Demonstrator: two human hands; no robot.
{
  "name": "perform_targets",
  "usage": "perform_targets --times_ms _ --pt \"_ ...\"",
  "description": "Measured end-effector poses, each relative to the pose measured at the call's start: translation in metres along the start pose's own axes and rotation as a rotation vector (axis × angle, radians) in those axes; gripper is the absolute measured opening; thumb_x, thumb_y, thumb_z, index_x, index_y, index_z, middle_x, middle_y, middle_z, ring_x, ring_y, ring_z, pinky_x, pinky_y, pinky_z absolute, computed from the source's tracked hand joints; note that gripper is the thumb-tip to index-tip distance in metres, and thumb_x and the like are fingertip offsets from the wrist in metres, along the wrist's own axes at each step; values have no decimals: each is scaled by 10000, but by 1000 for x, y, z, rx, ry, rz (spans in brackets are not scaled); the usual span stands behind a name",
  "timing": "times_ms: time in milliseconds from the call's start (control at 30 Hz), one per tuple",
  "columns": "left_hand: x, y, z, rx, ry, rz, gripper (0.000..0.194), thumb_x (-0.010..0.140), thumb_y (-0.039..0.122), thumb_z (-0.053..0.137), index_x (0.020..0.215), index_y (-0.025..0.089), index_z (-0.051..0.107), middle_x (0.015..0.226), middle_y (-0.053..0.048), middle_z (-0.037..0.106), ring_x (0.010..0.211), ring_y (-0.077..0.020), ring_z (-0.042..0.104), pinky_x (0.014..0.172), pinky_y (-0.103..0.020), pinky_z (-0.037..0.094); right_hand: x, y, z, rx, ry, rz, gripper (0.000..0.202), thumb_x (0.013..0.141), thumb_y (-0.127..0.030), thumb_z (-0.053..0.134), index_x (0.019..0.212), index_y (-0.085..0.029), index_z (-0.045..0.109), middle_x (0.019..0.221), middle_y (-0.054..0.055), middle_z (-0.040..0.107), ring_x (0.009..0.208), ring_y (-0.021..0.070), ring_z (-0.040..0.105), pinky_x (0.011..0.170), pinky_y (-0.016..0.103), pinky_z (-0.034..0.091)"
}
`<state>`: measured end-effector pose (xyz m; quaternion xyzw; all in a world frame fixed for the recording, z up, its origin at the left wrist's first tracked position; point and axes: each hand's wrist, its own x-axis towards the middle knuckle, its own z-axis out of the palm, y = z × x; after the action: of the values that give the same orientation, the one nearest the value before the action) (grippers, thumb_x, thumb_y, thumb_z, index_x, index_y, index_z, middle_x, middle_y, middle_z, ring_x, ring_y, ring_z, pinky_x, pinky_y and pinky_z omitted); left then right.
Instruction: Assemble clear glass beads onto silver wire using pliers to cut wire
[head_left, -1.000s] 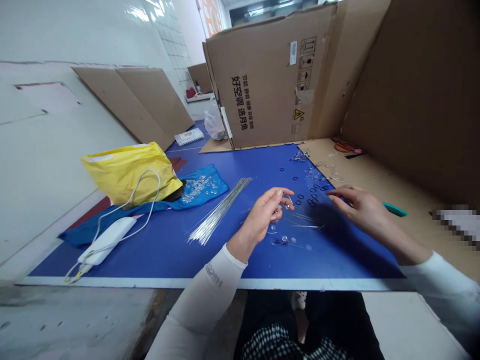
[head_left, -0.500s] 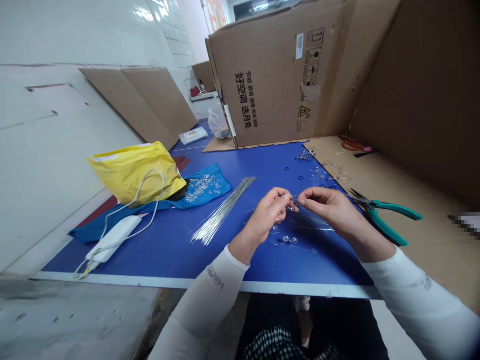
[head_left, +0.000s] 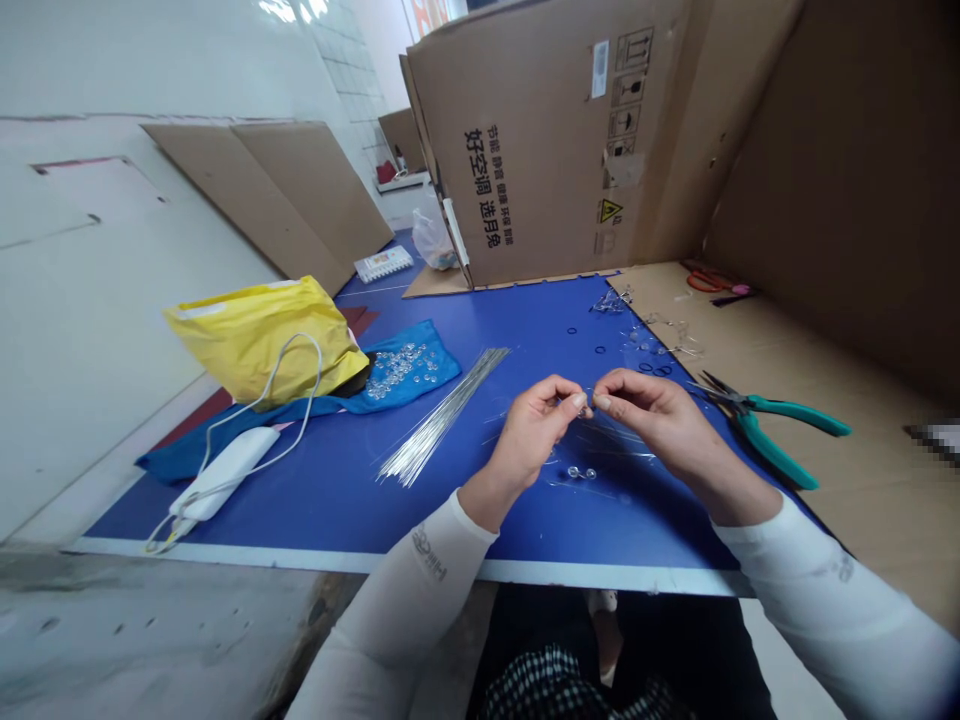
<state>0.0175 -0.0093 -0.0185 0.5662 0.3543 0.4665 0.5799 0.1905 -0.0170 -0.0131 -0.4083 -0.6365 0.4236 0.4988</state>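
At the left of the blue worktop [head_left: 337, 495], many clear round beads [head_left: 403, 368] lie loose on a blue cloth [head_left: 445, 352], beside a yellow plastic bag [head_left: 270, 345]. Next comes a thick bundle of thin straight silver wires [head_left: 446, 412]; these wires look unused, so I judge that much material is left. In the middle, one small shiny piece [head_left: 586, 401] is in work between the fingers; it is mostly covered, and I cannot tell its exact form. Just below it, two clear beads [head_left: 582, 473] lie on the worktop. To the right and farther away, there are thin black rings [head_left: 655, 370] and bent silver wire pieces [head_left: 611, 300], which seem already shaped. The pliers with green handles [head_left: 748, 405] rest, spread apart, partly on the brown cardboard sheet [head_left: 817, 370].

About the pose: the left hand [head_left: 527, 432] reaches forward and inward, its thumb and forefinger pressed together on the small piece. The right hand [head_left: 654, 410] comes from the other side, knuckles up, thumb and forefinger also pinched on this piece. The fingertips of both hands nearly meet, above the worktop, and the wrists stay apart.
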Motion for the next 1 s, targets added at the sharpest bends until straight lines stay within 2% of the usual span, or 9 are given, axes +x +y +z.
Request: perform_targets --times_ms 233,367,500,600,700,833,1000 --pt "-1 0 1 -61 13 8 208 837 358 688 825 165 609 715 29 601 477 -32 316 459 -224 199 0 4 1 -33 5 -51 143 836 -333 687 767 -207 682 817 16 633 791 165 555 763 313 417" --pt "3 1 -3 -68 -13 -34 226 845 372 692 838 162 607 734 27 608 469 -24 321 456 -216 197 1 8 0 44 14 32 175 824 -384 703 807 -211 708 815 17 666 785 164 567 773 313 431" --pt "7 2 -8 -118 8 -53 232 869 369 667 835 156 582 787 10 631 450 -9 312 456 -209 190 3 13 -7 64 42 107 289 841 -474 668 888 -201 749 822 42 704 775 171 584 770 323 448" --pt "9 3 -11 -166 28 -55 214 876 348 655 842 154 570 792 3 631 445 -7 315 455 -203 181 4 12 -12 14 -17 157 370 831 -538 661 886 -184 756 824 64 722 772 180 601 764 333 461" --pt "10 4 -12 -213 46 -79 210 864 339 672 853 155 570 792 1 620 459 -10 344 461 -196 193 3 9 -11 19 -112 210 375 758 -545 729 840 -179 750 789 61 722 745 179 605 742 335 467" --pt "9 6 -14 -219 44 -146 235 873 381 670 906 151 633 819 -17 636 503 -26 422 477 -194 252 2 7 -8 83 -81 249 343 706 -516 781 745 -181 723 665 22 671 625 138 546 657 311 445" --pt "10 5 -20 -110 -26 -200 304 882 458 660 962 169 705 888 -46 689 617 -71 554 580 -216 402 2 8 -8 153 -19 306 360 660 -512 818 720 -172 719 580 1 631 545 116 517 585 292 424"
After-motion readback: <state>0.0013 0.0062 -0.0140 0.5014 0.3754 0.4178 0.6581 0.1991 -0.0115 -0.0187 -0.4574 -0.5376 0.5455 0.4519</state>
